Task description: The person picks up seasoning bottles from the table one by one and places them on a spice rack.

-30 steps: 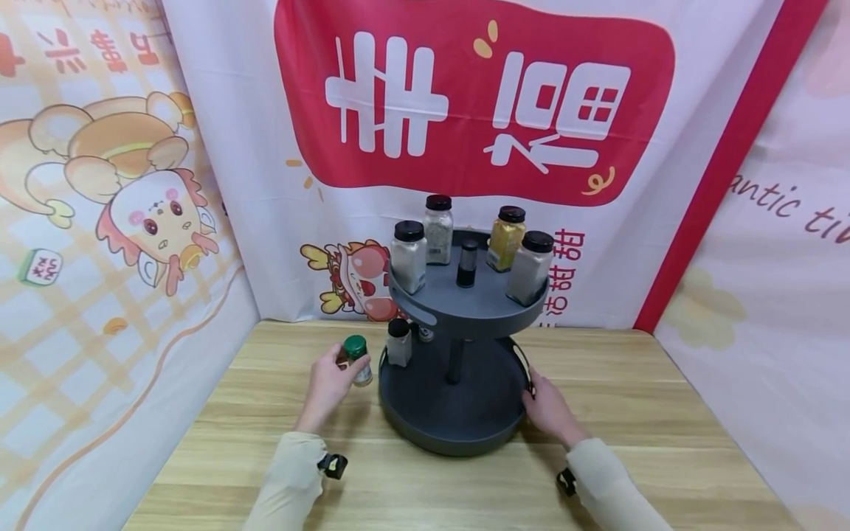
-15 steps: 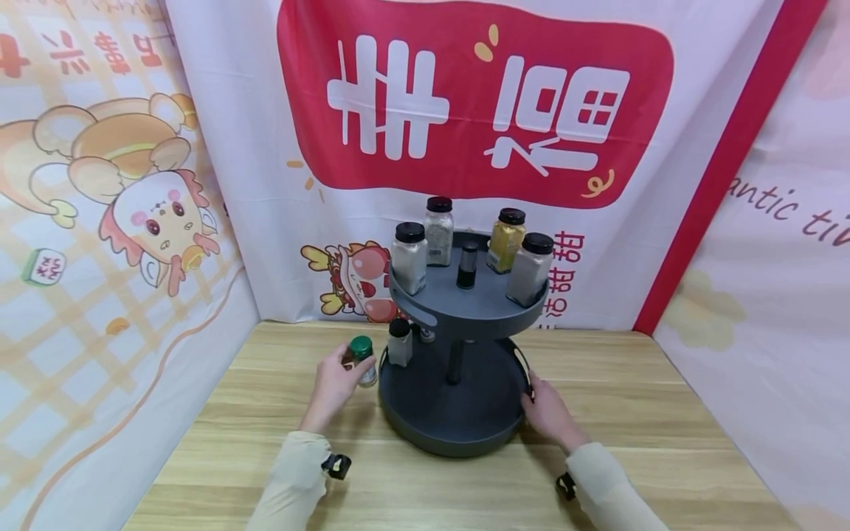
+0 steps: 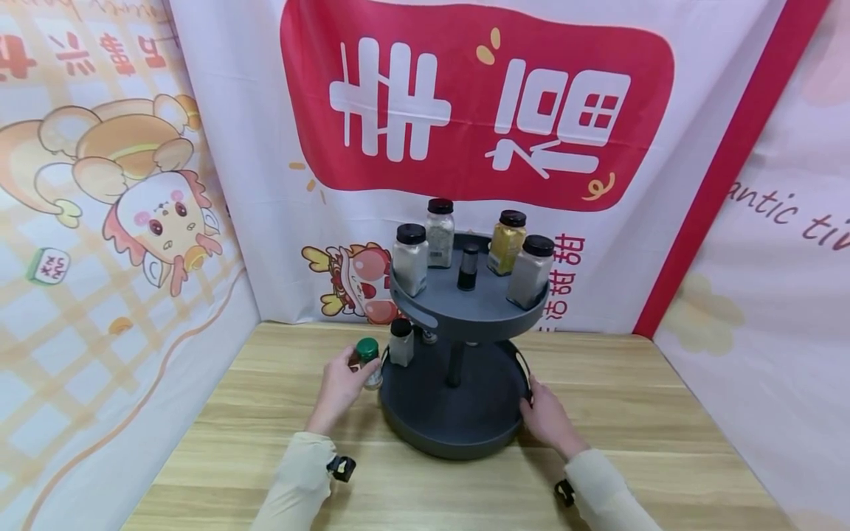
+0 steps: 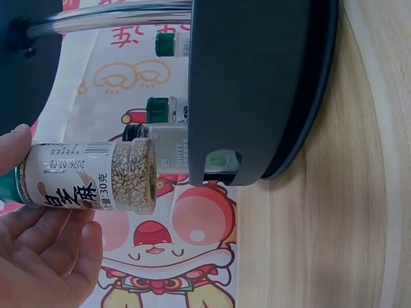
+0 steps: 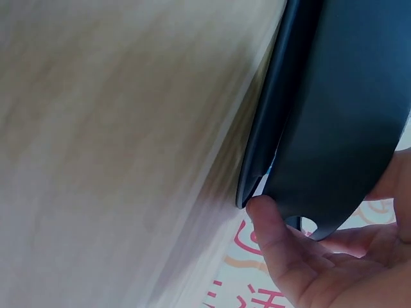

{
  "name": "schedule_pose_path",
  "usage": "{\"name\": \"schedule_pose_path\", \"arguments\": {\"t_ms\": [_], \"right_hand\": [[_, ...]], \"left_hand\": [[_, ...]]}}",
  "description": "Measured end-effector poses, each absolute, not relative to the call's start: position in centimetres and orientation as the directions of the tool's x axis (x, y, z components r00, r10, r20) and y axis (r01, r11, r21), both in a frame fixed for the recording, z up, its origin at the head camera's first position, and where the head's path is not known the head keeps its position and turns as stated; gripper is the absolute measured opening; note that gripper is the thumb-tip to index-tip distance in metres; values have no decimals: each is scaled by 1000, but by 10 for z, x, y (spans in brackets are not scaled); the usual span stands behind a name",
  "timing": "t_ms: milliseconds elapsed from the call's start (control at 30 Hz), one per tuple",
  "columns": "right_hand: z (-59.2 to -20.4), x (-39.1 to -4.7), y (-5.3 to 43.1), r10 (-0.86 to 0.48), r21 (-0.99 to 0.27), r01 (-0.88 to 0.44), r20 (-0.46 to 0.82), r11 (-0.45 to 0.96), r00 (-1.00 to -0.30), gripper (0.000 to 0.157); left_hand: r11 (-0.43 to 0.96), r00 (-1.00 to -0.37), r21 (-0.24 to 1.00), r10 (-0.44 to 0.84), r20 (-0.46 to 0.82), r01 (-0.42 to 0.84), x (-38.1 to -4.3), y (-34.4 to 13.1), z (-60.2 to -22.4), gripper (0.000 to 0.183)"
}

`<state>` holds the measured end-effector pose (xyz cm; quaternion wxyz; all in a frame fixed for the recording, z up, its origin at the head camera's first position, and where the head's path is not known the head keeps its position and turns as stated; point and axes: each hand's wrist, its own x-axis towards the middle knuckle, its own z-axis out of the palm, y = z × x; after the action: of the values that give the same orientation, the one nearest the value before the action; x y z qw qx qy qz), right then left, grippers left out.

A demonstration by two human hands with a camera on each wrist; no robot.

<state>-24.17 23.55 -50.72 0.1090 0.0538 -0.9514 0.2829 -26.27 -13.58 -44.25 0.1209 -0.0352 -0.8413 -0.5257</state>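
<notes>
My left hand [image 3: 341,389] holds a small clear jar of sesame seeds [image 4: 131,176] by its green cap end, just left of a dark grey two-tier turntable rack [image 3: 458,447]. In the left wrist view the jar's white label and pale seeds show, with the rack's lower wall close to its base. My right hand [image 3: 550,420] grips the lower tray's right wall by its cutout; in the right wrist view a fingertip [image 5: 262,206] touches the lower edge. On the lower tray's left side stands a white pepper jar [image 4: 172,149] with a black lid.
Several black-lidded jars, one with yellow contents [image 3: 506,245], and a small dark-based shaker [image 3: 468,269] stand on the upper tray [image 3: 465,324]. Behind the white pepper jar are green-capped jars [image 4: 158,110]. Printed cloth [image 3: 252,184] hangs around the wooden table [image 3: 637,442].
My left hand has moved slightly right with the sesame jar, closer to the lower tray. The right hand stays on the tray wall, and the rack has barely shifted in view.
</notes>
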Motion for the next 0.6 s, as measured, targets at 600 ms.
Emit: {"name": "schedule_pose_path", "arguments": {"t_ms": [600], "right_hand": [[-504, -239, 232, -6, -542, -152, 261, 826, -965, 55]], "left_hand": [[441, -961, 868, -40, 273, 229, -266, -124, -445, 33]]}}
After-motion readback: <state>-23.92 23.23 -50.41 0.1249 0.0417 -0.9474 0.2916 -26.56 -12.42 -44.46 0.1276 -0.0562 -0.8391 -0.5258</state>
